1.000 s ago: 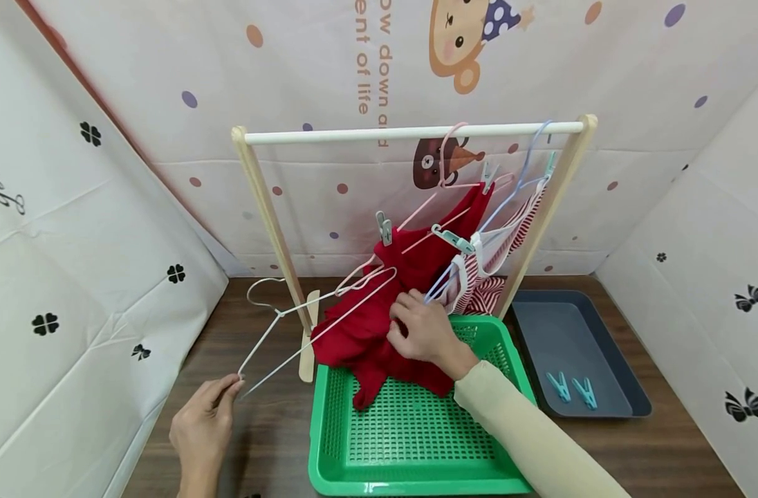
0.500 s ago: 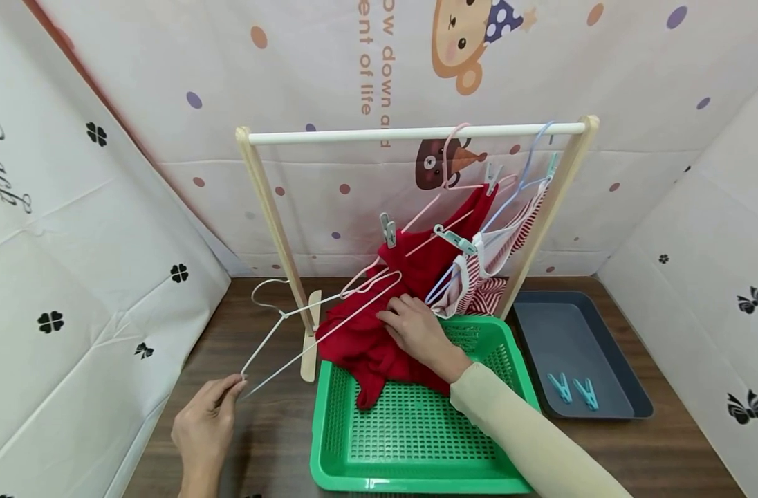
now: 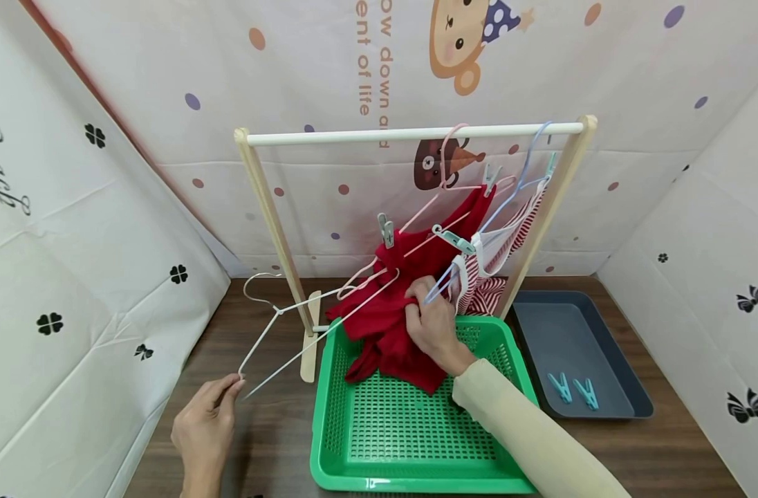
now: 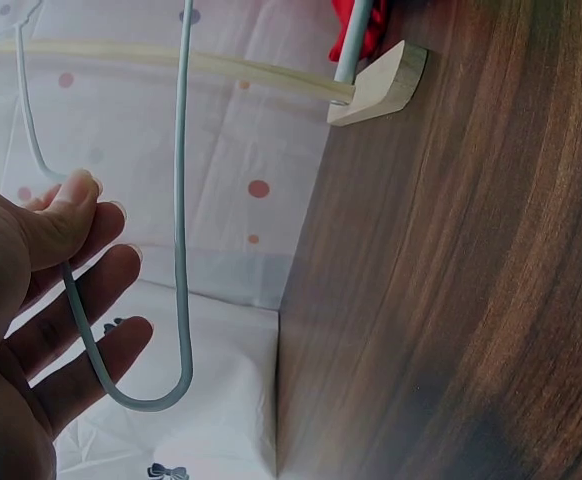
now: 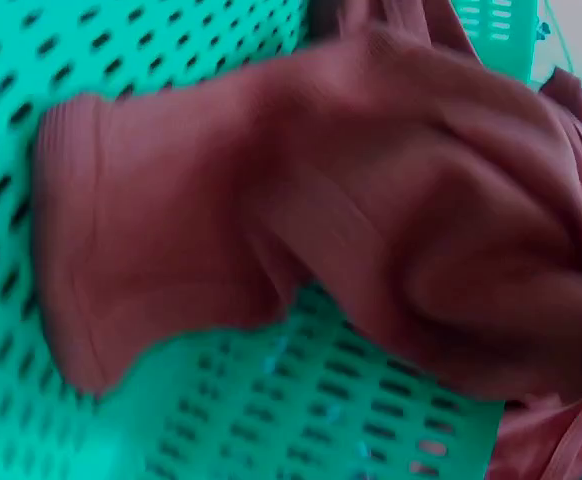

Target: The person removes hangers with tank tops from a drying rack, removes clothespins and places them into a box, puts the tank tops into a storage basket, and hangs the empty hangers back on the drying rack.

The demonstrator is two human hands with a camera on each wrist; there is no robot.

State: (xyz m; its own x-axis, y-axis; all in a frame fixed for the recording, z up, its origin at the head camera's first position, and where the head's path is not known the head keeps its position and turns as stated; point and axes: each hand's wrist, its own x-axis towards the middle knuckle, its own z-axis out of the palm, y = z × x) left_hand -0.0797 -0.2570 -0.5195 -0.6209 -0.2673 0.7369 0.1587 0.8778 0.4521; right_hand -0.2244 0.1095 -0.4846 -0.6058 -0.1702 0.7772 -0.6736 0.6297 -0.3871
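In the head view my left hand (image 3: 203, 422) pinches one corner of a white hanger (image 3: 260, 342) between thumb and fingertips. The left wrist view shows this hanger (image 4: 181, 200) too, its bend below the fingers. Its far end crosses in front of the red garment (image 3: 379, 328), which hangs from a pink hanger (image 3: 443, 159) by clothespins (image 3: 386, 231) and droops into the green basket (image 3: 425, 481). My right hand (image 3: 433, 325) grips a bunched fold of the garment. The right wrist view has the cloth (image 5: 321, 200) filling it; the hand is hidden there.
A wooden rack with a white rail (image 3: 354, 136) stands behind the basket. On its right, a blue hanger (image 3: 525, 169) bears a red-and-white striped garment (image 3: 472, 280) held by clothespins. At right lies a grey tray (image 3: 559, 332) with two blue clothespins (image 3: 572, 390).
My right hand first lay on the red cloth, then curled into it and moved slightly right. The garment's lower left part has been drawn rightward. The left hand and white hanger have barely moved.
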